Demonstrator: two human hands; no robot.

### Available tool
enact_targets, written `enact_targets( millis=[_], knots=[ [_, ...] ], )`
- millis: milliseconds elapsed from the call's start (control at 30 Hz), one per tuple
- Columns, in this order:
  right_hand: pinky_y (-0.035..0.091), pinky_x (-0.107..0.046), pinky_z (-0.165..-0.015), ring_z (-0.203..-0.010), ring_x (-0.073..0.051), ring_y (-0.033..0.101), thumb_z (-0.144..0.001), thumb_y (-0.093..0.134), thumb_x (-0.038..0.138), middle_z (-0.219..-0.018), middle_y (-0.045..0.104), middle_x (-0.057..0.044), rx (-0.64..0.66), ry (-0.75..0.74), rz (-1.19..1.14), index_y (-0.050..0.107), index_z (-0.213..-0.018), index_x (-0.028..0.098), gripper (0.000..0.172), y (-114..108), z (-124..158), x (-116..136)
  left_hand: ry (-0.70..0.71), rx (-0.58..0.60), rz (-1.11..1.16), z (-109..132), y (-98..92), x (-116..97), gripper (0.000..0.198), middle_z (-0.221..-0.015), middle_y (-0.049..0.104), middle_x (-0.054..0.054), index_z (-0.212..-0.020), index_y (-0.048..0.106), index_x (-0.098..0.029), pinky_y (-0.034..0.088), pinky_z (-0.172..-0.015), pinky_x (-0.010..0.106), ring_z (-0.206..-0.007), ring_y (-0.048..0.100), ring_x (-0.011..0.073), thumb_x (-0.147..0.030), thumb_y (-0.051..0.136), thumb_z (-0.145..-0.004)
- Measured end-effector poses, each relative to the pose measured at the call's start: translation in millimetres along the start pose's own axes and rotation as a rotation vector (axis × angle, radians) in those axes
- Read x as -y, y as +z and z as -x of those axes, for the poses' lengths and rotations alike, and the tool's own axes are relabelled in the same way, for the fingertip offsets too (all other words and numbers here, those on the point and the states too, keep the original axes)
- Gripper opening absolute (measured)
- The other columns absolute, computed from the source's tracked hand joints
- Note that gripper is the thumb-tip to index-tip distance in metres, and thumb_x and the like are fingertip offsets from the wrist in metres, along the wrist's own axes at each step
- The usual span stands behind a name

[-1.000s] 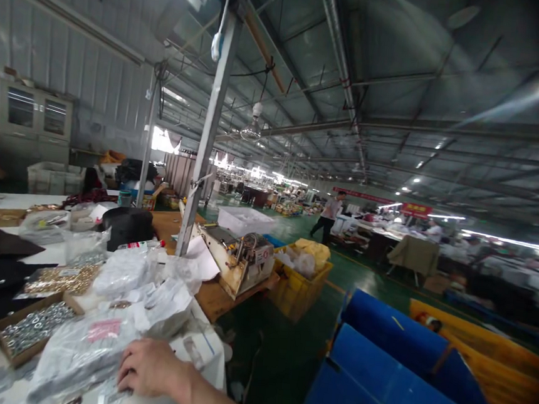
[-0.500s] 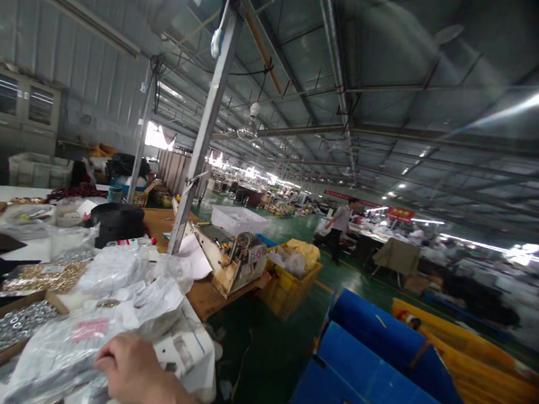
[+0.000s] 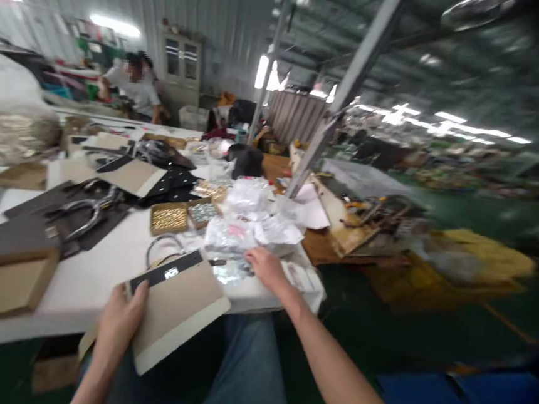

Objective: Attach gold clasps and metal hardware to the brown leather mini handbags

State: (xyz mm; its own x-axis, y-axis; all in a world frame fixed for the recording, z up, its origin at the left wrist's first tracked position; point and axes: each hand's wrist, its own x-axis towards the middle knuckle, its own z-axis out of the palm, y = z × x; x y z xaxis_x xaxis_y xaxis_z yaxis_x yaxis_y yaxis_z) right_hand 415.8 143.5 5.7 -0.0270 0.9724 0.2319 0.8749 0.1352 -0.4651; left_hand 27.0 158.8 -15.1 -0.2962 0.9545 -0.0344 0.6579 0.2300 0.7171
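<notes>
My left hand (image 3: 122, 315) grips a beige panel (image 3: 179, 313) by its left edge, thumb on top. The panel has a dark strip along its upper edge with a small shiny metal piece (image 3: 171, 273) on it. My right hand (image 3: 264, 267) is at the table's right end, fingers bent together over a clear plastic bag (image 3: 231, 270); what they pinch, if anything, is too small to make out. Just behind lie more plastic bags (image 3: 229, 235), one with a pink label. Cardboard trays of gold-coloured pieces (image 3: 168, 218) and silver rings (image 3: 202, 212) stand left of the bags.
On the white table (image 3: 102, 285) lie dark sheets (image 3: 16, 236), another beige panel (image 3: 133, 176) and a shallow cardboard tray (image 3: 4, 289). A metal post (image 3: 339, 101) rises behind the bags. Blue boxes (image 3: 450, 403) stand low at right. Another person (image 3: 135, 90) is across the table.
The view has swung left and down, bringing my left hand with the beige panel into sight. My right hand remains among the plastic bags, now nearer the table's front edge.
</notes>
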Motion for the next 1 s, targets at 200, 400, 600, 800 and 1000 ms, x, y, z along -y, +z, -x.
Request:
enact_targets(
  millis=[200, 400, 600, 800, 1000],
  knots=[
    [0.054, -0.041, -0.098, -0.104, -0.029, 0.077, -0.114, 0.057, 0.039, -0.11, 0.084, -0.01, 0.033, -0.023, -0.085, 0.078, -0.108, 0.024, 0.026, 8.6, -5.0, -16.8, -0.083, 0.067, 0.044, -3.5, -9.3, 46.1, 0.049, -0.121, 0.083, 0.022, -0.125, 0.07, -0.017, 0.059, -0.1, 0.046, -0.121, 0.079, 0.0421, -0.06, 0.059, -0.106],
    [0.052, -0.034, -0.074, -0.075, -0.023, 0.071, -0.111, 0.066, 0.051, -0.089, 0.081, -0.004, -0.025, 0.047, -0.29, 0.073, -0.134, 0.026, 0.034, 3.7, -7.7, 36.4, -0.086, 0.057, 0.178, -5.7, -9.2, 44.8, 0.039, -0.119, 0.084, 0.019, -0.118, 0.072, -0.018, 0.057, -0.099, 0.042, -0.116, 0.079, 0.0381, -0.054, 0.065, -0.104],
    [0.048, -0.032, -0.059, -0.061, -0.016, 0.06, -0.113, 0.06, 0.056, -0.087, 0.074, -0.003, 0.282, -0.004, -0.637, 0.074, -0.118, 0.025, 0.035, 48.0, -15.6, 130.3, -0.099, 0.098, 0.348, -5.9, -17.0, 47.8, 0.031, -0.119, 0.086, 0.018, -0.115, 0.08, -0.015, 0.057, -0.093, 0.035, -0.111, 0.08, 0.0332, -0.042, 0.071, -0.102],
    [0.061, -0.031, -0.064, -0.08, -0.02, 0.075, -0.097, 0.082, 0.059, -0.1, 0.078, -0.006, 0.457, 0.091, -0.921, 0.074, -0.119, 0.023, 0.043, 77.9, -29.3, 177.0, -0.219, 0.241, 0.642, -4.4, -24.6, 53.3, 0.031, -0.101, 0.085, 0.013, -0.105, 0.083, -0.013, 0.051, -0.065, 0.025, -0.08, 0.075, 0.0226, -0.043, 0.079, -0.097],
    [0.063, -0.03, -0.065, -0.08, -0.025, 0.083, -0.081, 0.099, 0.063, -0.086, 0.08, -0.004, 0.447, 0.164, -0.952, 0.066, -0.108, 0.025, 0.057, 97.8, -36.6, 173.8, -0.31, 0.41, 0.826, -3.2, -33.7, 52.3, 0.034, -0.076, 0.075, 0.005, -0.107, 0.077, -0.012, 0.043, -0.051, 0.022, -0.056, 0.06, 0.0142, -0.043, 0.085, -0.096]
  ],
)
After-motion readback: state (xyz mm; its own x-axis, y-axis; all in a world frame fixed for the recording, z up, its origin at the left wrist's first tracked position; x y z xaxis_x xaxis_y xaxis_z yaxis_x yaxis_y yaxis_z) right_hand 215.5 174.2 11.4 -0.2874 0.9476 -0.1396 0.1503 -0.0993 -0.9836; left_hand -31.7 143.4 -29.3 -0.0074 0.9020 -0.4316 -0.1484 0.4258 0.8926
